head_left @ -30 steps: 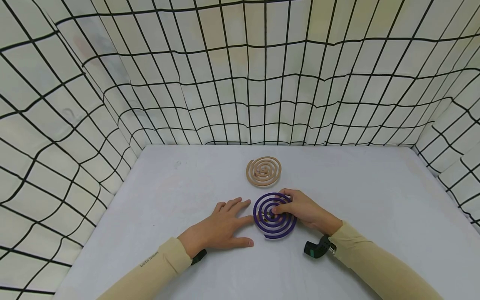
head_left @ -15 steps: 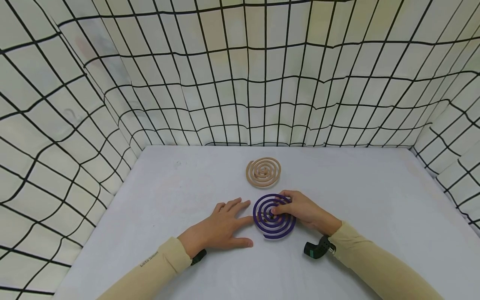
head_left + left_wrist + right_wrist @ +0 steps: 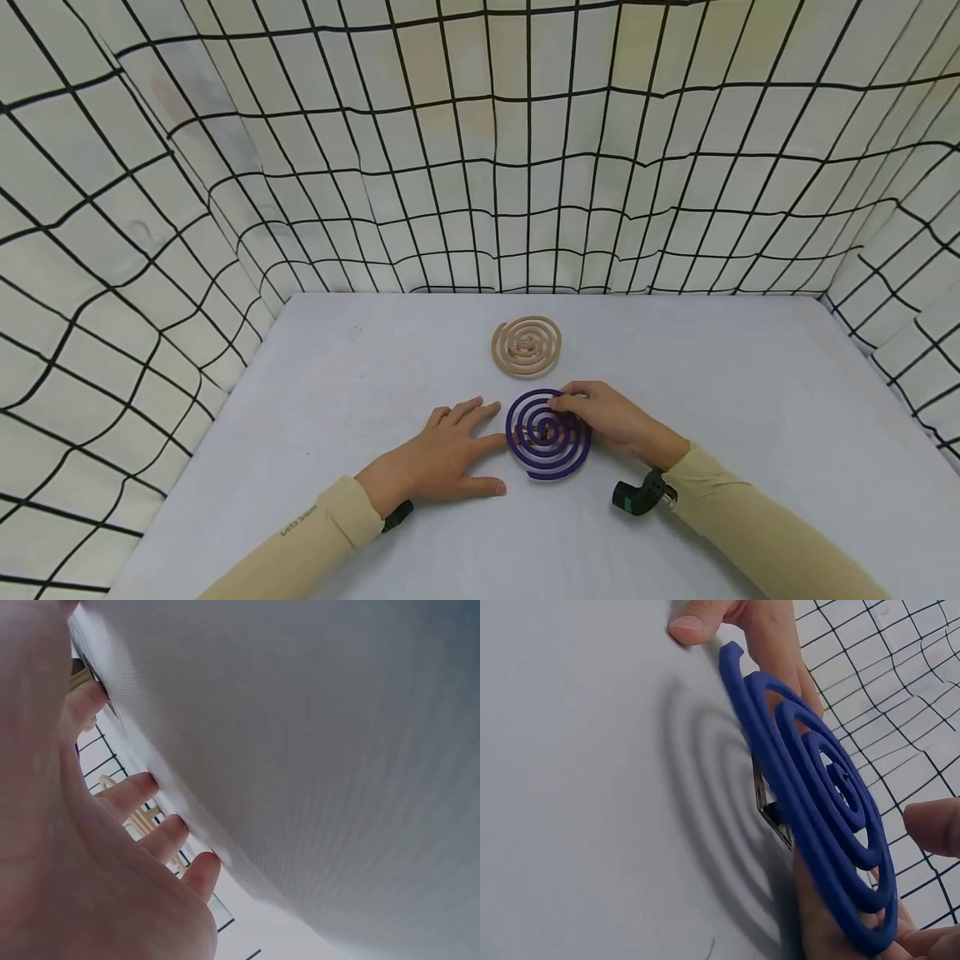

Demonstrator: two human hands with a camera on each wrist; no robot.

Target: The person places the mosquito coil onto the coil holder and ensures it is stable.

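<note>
A purple-blue mosquito coil point(image 3: 540, 467) sits raised on a small metal stand point(image 3: 763, 806) above the white table. My left hand point(image 3: 442, 467) lies spread on the table at the coil's left, its index finger reaching to the coil's edge by the stand. My right hand point(image 3: 618, 421) is at the coil's right side. Its thumb point(image 3: 934, 826) stands apart from the coil in the right wrist view, while other fingers are partly hidden under the coil. Whether those touch the stand is unclear. The left wrist view shows mostly left fingers point(image 3: 166, 838) and white tabletop.
Behind the purple coil, a tan mosquito coil point(image 3: 527, 371) rests on the table point(image 3: 337, 367), with bits of metal showing at its centre. Black netting point(image 3: 495, 158) over white sheeting borders the table at the back and both sides.
My right thumb has come up off the coil's centre and drawn back toward its upper right edge. The left hand and both coils keep their places.
</note>
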